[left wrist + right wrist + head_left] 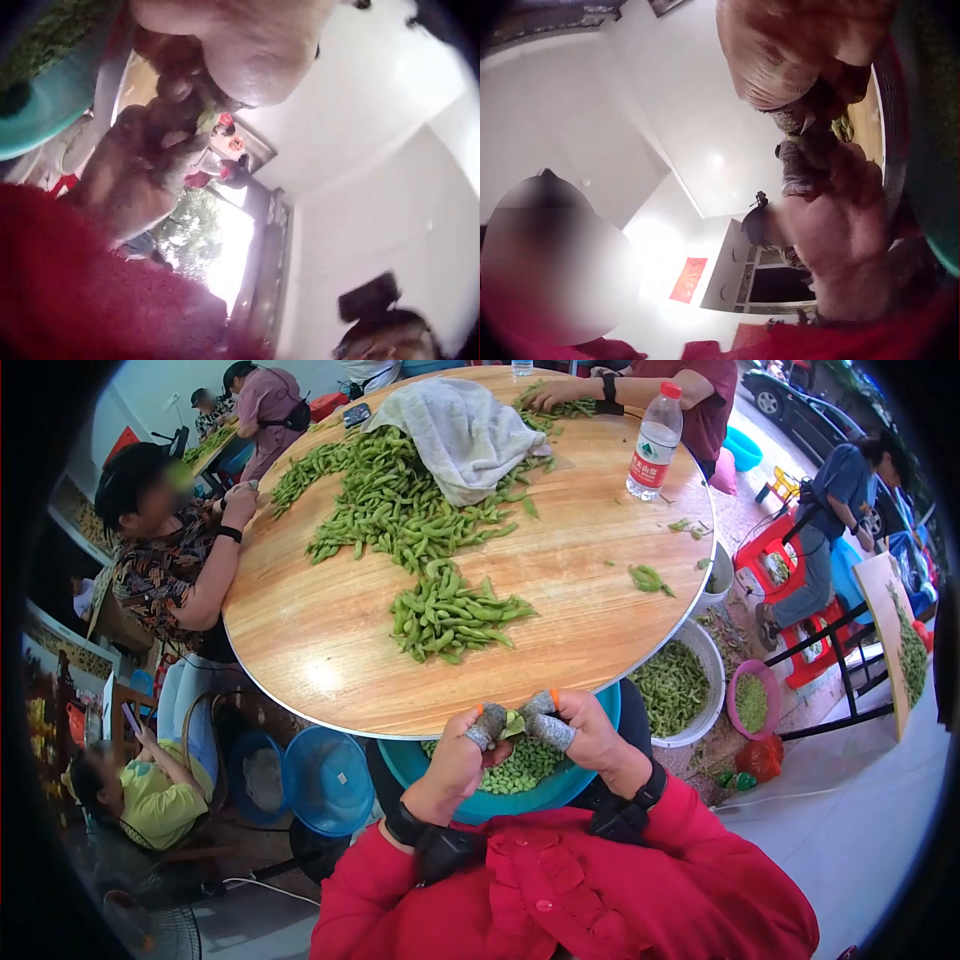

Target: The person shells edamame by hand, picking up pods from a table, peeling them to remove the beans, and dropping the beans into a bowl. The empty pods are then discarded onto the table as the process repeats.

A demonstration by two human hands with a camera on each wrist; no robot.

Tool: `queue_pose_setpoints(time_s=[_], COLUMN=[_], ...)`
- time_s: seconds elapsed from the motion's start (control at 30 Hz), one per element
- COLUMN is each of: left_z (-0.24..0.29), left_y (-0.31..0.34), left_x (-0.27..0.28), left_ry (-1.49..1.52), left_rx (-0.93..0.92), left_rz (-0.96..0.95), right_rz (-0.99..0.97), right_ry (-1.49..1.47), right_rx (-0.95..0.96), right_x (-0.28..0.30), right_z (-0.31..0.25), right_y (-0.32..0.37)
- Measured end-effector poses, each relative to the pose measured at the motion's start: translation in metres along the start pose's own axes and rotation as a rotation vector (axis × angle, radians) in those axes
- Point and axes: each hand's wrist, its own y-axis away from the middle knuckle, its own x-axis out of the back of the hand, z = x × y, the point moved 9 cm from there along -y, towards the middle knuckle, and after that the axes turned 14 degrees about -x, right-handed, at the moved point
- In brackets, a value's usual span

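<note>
Between the two hands, over a teal basin [400, 760] of shelled green beans [520, 768], is a green pod [513, 724]. Grey wrapping covers some fingers of both hands. The left hand [455, 755] pinches the pod from the left with curled fingers; the right hand [597, 738] pinches it from the right. In the left wrist view the left hand [255, 45] is close to the other hand, with a bit of green between them. The right wrist view shows the right hand [802, 52] meeting the left at the wrapped fingertips.
A round wooden table [580, 600] ahead holds piled pods [450, 615], a grey cloth [455, 435] and a water bottle [655, 445]. A white tub of pods [712, 690] and a pink basin [735, 710] stand right, blue basins [330, 780] left. Other people sit around.
</note>
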Motion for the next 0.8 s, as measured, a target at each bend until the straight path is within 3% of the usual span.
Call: queue_pose_setpoints(time_s=[0.03, 0.13, 0.23, 0.33, 0.53, 0.63, 0.73, 0.8], left_z=[-0.003, 0.003, 0.009, 0.016, 0.005, 0.01, 0.041, 0.042], left_y=[0.002, 0.002, 0.0, 0.0, 0.0, 0.0, 0.005, 0.008], left_x=[-0.004, -0.008, -0.007, -0.011, 0.004, 0.002, 0.013, 0.003], left_ry=[0.117, -0.052, -0.252, -0.359, -0.423, -0.506, -0.655, -0.706], left_rx=[0.098, 0.127, 0.023, -0.116, -0.181, -0.175, -0.278, -0.22], left_rz=[-0.006, -0.144, -0.177, -0.216, -0.14, -0.144, -0.013, -0.074], right_rz=[-0.032, -0.013, 0.079, 0.093, 0.178, 0.224, 0.29, 0.257], right_ry=[-0.017, -0.007, 0.227, 0.264, 0.478, 0.449, 0.425, 0.433], right_rx=[-0.016, -0.098, -0.036, -0.054, 0.134, 0.033, -0.035, -0.022], right_x=[0.001, 0.004, 0.004, 0.003, -0.012, -0.001, 0.009, 0.004], right_z=[-0.001, -0.002, -0.006, -0.004, -0.026, -0.013, -0.011, -0.008], right_y=[0.0, 0.0, 0.003, 0.003, 0.01, 0.007, 0.008, 0.007])
